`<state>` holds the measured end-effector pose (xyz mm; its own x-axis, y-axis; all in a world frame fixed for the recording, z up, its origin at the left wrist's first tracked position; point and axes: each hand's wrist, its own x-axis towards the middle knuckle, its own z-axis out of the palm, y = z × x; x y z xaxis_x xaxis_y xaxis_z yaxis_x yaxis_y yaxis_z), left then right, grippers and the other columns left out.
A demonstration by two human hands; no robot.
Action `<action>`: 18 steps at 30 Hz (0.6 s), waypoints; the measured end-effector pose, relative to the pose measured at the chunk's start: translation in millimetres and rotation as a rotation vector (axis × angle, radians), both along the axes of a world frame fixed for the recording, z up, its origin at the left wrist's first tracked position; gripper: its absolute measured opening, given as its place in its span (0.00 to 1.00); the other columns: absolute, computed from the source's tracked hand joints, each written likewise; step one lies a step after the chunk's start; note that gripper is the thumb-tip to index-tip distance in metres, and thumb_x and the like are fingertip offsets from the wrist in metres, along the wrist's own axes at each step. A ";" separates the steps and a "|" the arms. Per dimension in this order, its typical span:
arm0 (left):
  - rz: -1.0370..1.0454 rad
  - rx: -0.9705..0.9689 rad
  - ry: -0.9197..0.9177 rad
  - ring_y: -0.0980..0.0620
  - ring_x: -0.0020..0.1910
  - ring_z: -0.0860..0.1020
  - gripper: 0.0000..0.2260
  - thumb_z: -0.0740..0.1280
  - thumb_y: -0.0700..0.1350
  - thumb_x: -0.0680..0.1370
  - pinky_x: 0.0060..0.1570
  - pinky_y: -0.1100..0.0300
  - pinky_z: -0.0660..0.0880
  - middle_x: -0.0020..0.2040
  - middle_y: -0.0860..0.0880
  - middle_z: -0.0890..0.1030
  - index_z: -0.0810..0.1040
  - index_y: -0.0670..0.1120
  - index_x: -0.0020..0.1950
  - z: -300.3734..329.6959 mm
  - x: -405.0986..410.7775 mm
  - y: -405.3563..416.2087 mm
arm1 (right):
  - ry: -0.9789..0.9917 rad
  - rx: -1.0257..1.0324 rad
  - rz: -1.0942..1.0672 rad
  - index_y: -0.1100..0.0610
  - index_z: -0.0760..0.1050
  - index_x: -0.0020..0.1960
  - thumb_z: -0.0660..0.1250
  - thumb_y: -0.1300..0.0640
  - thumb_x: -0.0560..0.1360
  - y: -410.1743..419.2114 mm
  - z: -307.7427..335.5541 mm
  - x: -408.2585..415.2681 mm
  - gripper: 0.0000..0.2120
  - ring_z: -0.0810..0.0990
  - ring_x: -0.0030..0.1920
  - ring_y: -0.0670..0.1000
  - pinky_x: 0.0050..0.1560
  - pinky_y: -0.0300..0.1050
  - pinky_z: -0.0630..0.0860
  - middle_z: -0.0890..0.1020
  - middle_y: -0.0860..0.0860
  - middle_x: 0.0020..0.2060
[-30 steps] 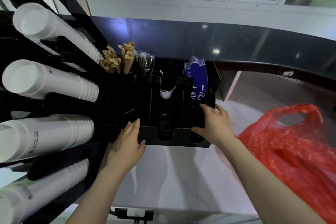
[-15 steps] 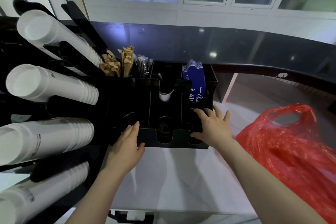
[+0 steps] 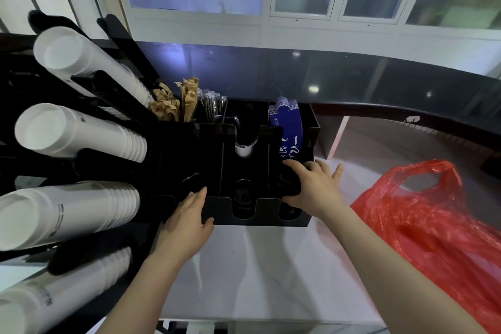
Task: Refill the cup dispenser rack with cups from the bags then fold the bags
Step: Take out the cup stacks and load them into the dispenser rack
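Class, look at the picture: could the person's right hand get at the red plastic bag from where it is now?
Probably yes. The right hand rests on the black organiser, and the red plastic bag lies just to its right on the counter, with nothing between them.

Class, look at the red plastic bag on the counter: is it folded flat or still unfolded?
Unfolded. The red bag stands puffed and crumpled on the counter, its handle loop open.
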<state>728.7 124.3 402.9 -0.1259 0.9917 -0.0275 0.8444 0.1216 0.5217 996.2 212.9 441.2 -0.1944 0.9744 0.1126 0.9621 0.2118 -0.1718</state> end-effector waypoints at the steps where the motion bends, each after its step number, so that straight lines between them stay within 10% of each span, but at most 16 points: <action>1: -0.002 -0.003 0.002 0.52 0.76 0.55 0.31 0.63 0.49 0.79 0.67 0.52 0.65 0.78 0.50 0.55 0.51 0.52 0.78 0.2 -0.5 0.3 | 0.027 0.012 -0.006 0.36 0.56 0.72 0.73 0.41 0.65 -0.7 1.5 1.4 0.41 0.59 0.72 0.59 0.67 0.74 0.39 0.70 0.54 0.66; 10: -0.011 0.126 -0.003 0.52 0.75 0.59 0.23 0.59 0.36 0.79 0.68 0.60 0.59 0.75 0.48 0.64 0.66 0.49 0.73 14.5 -15.9 17.2 | 0.333 0.090 0.011 0.39 0.63 0.71 0.77 0.45 0.63 -1.4 7.9 11.1 0.40 0.73 0.59 0.54 0.60 0.49 0.71 0.74 0.51 0.59; 18: -0.079 -0.044 0.204 0.48 0.72 0.64 0.34 0.71 0.44 0.74 0.67 0.53 0.67 0.74 0.47 0.65 0.59 0.48 0.76 22.4 -37.8 56.4 | 0.478 0.108 0.039 0.37 0.62 0.69 0.78 0.49 0.63 -0.6 10.1 11.2 0.39 0.74 0.58 0.52 0.56 0.43 0.73 0.72 0.50 0.59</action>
